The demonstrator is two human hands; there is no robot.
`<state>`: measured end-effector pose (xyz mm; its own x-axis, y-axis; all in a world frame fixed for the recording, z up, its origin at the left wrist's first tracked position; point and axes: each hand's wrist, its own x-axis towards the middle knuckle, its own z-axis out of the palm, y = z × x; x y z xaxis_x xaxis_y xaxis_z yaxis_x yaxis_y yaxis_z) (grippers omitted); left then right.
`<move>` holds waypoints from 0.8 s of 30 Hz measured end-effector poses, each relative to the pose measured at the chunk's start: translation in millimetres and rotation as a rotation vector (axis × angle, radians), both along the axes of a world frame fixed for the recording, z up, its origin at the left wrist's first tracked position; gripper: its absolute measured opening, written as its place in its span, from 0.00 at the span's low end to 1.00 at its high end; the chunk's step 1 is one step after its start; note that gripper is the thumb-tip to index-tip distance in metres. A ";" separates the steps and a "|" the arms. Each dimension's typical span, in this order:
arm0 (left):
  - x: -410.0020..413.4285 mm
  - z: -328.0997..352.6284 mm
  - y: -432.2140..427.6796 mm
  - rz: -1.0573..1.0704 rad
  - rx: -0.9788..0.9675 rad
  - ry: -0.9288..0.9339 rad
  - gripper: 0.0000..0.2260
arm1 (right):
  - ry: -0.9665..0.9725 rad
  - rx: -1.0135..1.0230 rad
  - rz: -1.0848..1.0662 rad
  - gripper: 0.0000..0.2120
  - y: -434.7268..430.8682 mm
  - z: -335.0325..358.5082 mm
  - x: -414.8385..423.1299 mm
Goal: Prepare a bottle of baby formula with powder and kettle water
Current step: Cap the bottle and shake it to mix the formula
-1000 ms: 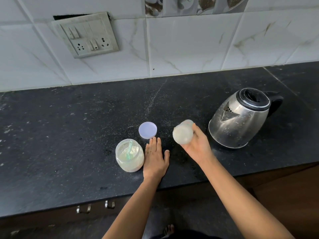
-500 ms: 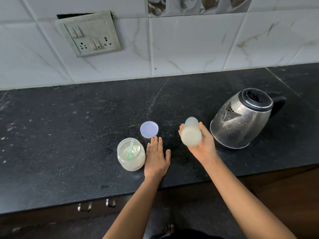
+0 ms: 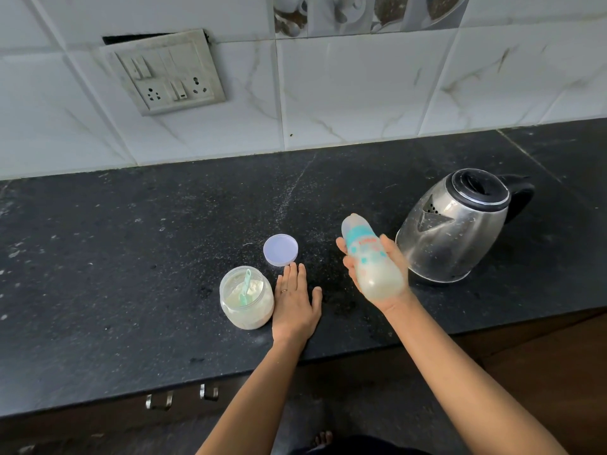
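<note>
Two hands are in my view over the black desk (image 3: 98,257). My right hand (image 3: 377,274) has its grip wrapped around the baby bottle (image 3: 371,257), fingers curled on its far side and thumb on the near side. I see the bottle lifted off the desk and tilted, its base toward me and its capped top pointing away and left; a milky white liquid sits in the lower part. My left hand (image 3: 295,303) lies flat on the desk, palm down, fingers spread straight, gripping nothing. Just left of it, touching or nearly so, stands the open powder jar (image 3: 246,298) with a green scoop (image 3: 245,287) resting inside. The jar's round lid (image 3: 281,250) lies just beyond my left fingertips. The steel kettle (image 3: 456,228) stands on the desk just right of the bottle, lid shut, handle turned away to the right.
</note>
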<state>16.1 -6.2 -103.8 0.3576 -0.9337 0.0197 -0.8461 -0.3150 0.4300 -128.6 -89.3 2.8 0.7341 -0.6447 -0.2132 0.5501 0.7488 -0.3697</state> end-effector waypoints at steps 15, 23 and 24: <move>-0.3 2.6 1.0 0.007 0.000 0.002 0.28 | -0.101 0.099 0.129 0.28 -1.9 11.5 -9.5; -1.0 4.8 1.5 0.003 0.011 0.014 0.28 | -0.131 0.079 0.239 0.36 -1.2 6.1 -5.0; -0.8 4.9 1.2 0.002 0.010 0.016 0.28 | -0.071 0.050 0.228 0.37 0.9 5.0 -5.3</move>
